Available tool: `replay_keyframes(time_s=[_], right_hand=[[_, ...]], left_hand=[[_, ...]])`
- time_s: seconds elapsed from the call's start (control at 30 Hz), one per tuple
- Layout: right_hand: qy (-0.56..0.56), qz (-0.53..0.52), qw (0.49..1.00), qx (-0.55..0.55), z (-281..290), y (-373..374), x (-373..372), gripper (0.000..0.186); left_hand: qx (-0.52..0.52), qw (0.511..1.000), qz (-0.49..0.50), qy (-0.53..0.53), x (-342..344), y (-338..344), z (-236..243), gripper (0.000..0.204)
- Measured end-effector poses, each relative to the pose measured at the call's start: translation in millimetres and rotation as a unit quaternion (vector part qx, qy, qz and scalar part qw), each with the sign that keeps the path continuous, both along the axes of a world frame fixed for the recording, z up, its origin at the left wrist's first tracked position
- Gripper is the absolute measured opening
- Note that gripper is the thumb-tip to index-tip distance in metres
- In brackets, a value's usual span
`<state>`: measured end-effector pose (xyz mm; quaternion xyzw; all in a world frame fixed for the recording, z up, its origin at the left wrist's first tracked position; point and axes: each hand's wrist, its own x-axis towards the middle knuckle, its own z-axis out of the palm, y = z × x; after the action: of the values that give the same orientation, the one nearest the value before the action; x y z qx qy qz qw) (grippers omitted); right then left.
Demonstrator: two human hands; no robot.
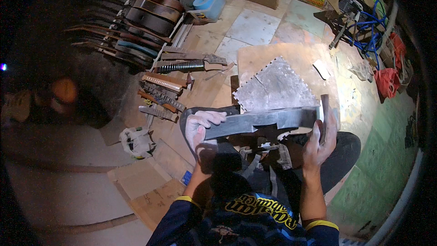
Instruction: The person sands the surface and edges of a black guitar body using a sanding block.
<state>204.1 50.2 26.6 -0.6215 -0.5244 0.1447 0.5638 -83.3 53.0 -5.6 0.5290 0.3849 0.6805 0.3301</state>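
A long dark piece with a pale dusty face and a notch in its lower edge (282,119) lies across above my lap. My left hand (200,127), whitened with dust, has its fingers curled over the piece's left end. At the other end stands a narrow brown strip (324,105), upright, between the thumb and fingers of my right hand (321,139). Whether the strip is joined to the dark piece I cannot tell. Just beyond lies a grey mat with toothed edges (277,86), dusty, on a tan board (255,52).
Several guitar-shaped bodies (152,18) stand in a row at the far left. Notched tools or strips (159,92) lie on the floor left of the board. Flattened cardboard (141,177) is near my left elbow. Blue cable (375,29) tangles at the far right, beside a red bag (386,82).
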Motion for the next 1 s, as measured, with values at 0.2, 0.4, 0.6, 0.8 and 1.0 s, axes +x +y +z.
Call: replay_keyframes(time_s=[0.2,0.4,0.6,0.8,1.0], right_hand=[[0.061,0.347,0.935,-0.043,16,-56,-63,0.041],[0.117,0.37,0.913,-0.129,16,-59,-71,0.048],[-0.017,0.338,0.94,-0.028,38,-46,-74,0.05],[-0.005,0.344,0.938,-0.041,42,-47,-76,0.046],[0.011,0.328,0.942,-0.075,48,-48,-77,0.026]], left_hand=[[-0.021,0.998,0.035,0.057,53,-17,-1,0.024],[-0.044,0.994,0.034,0.093,73,-15,-8,0.026],[-0.03,0.993,0.027,0.114,72,-22,-8,0.028],[-0.02,0.99,0.017,0.139,69,-32,2,0.031],[-0.084,0.987,0.039,0.131,70,-18,5,0.035]])
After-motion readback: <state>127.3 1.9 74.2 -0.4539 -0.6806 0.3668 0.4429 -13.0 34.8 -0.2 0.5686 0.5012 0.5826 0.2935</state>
